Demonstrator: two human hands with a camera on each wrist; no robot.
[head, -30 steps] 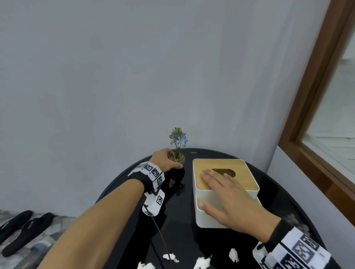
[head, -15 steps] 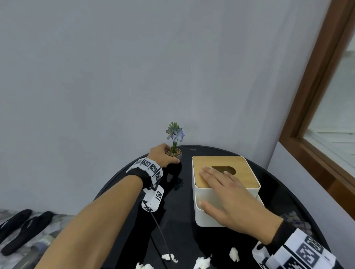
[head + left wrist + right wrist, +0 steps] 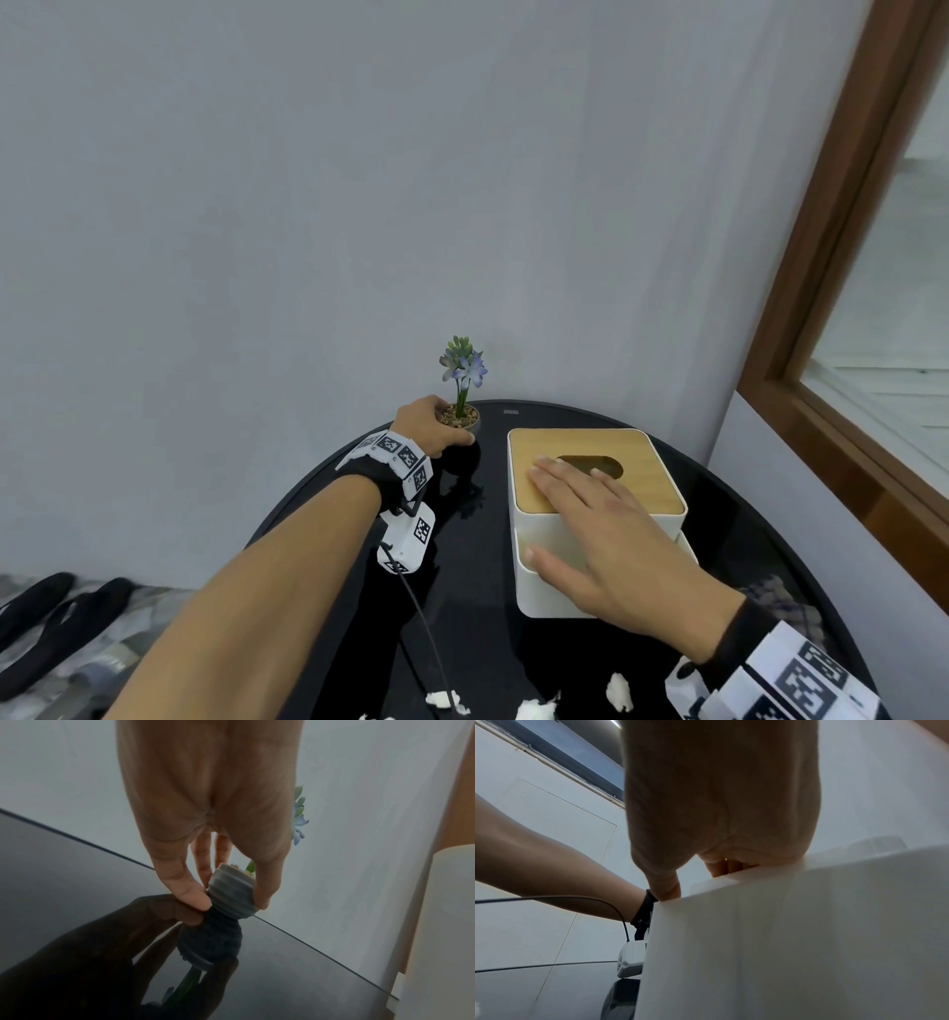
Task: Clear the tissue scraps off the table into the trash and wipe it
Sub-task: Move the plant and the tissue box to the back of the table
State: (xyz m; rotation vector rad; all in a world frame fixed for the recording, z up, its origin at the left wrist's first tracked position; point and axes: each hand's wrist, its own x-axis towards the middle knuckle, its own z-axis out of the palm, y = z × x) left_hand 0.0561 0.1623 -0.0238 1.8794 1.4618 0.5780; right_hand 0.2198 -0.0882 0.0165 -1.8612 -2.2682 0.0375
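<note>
Several white tissue scraps (image 3: pixel 619 691) lie on the near part of the round black glossy table (image 3: pixel 462 591). At the table's far edge my left hand (image 3: pixel 429 426) grips a small grey ribbed pot (image 3: pixel 231 894) with a blue flower, thumb on one side and fingers on the other. The pot stands upright on the glass. My right hand (image 3: pixel 590 519) rests flat on the white tissue box (image 3: pixel 544 596), with straight fingers on its wooden lid and the thumb against the near wall. In the right wrist view the box wall (image 3: pixel 782 943) fills the lower right.
A grey wall stands close behind the table. A brown window frame (image 3: pixel 821 360) runs along the right. A dark patterned cloth (image 3: pixel 780 596) lies at the table's right edge. Black sandals (image 3: pixel 46 611) sit on the floor at the left.
My left hand has slid the pot slightly leftward along the far edge. My right hand stays on the tissue box.
</note>
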